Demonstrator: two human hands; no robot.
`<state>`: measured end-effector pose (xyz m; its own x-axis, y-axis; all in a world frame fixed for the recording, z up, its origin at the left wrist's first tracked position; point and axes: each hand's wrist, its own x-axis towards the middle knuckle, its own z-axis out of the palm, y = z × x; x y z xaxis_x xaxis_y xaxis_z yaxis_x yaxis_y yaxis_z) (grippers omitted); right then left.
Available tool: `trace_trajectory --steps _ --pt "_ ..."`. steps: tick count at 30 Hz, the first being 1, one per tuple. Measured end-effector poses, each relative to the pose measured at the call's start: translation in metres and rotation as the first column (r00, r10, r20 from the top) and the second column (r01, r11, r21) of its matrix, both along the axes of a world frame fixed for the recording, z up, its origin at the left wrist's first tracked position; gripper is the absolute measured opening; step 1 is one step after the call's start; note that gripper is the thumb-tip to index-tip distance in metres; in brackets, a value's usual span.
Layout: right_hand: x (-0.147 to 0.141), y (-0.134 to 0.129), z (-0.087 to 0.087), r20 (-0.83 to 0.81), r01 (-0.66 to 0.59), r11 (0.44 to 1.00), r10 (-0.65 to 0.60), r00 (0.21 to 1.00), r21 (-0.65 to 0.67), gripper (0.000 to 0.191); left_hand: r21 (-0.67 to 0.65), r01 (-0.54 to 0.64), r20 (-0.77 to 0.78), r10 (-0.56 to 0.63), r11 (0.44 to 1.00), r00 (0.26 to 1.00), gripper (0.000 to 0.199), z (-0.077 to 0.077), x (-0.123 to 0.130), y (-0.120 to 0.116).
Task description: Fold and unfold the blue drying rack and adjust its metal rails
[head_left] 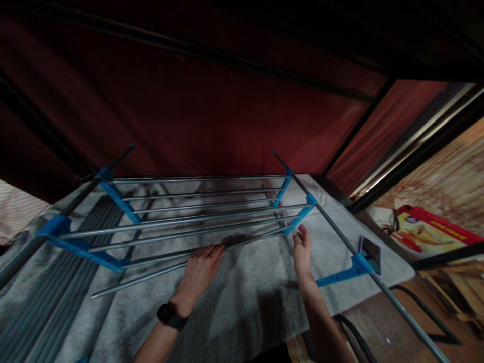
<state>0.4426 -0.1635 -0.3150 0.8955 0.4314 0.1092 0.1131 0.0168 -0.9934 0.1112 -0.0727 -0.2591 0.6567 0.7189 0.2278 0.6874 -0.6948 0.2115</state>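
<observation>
A rack frame of thin grey metal rods [181, 218] and blue plastic brackets [71, 244] stands on a cloth-covered surface. My left hand [203, 264], with a black watch on its wrist, is closed over a loose metal rod [124, 289]. That rod slants, its near end sticking out free at the left, and its far part runs toward the right blue bracket [300, 218]. Just below this bracket is my right hand [302, 247], fingers apart and slightly curled, with nothing visible in it. Nearer to me, another blue bracket [346, 272] sits on the right long pole [338, 234].
Several grey tubes [56, 297] lie side by side at the left on the pale cloth [245, 302]. A phone [370, 252] rests near the right pole. Beyond the right edge are a red and yellow box [431, 232] and a wooden pallet [461, 287]. A dark red wall [227, 111] rises behind.
</observation>
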Motion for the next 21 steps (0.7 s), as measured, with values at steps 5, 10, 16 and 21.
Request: trace_trajectory --steps 5,10,16,21 --pt "0.001 0.006 0.004 0.074 -0.124 0.992 0.125 0.989 -0.013 0.064 0.028 0.016 0.002 -0.016 0.999 1.000 0.034 0.002 0.000 0.003" --pt "0.003 0.005 0.002 0.039 -0.092 0.996 0.093 0.995 -0.020 0.066 0.035 0.012 -0.034 -0.011 0.999 0.999 0.035 0.009 0.002 0.004" --pt "0.002 0.003 0.002 -0.018 -0.104 0.995 0.104 0.994 -0.001 0.060 0.023 0.010 -0.040 -0.009 1.000 0.999 0.036 0.014 0.003 0.005" --pt "0.000 0.004 0.001 -0.052 -0.100 0.995 0.101 0.994 0.020 0.064 0.008 -0.004 -0.018 0.004 1.000 1.000 0.035 0.017 0.005 0.005"
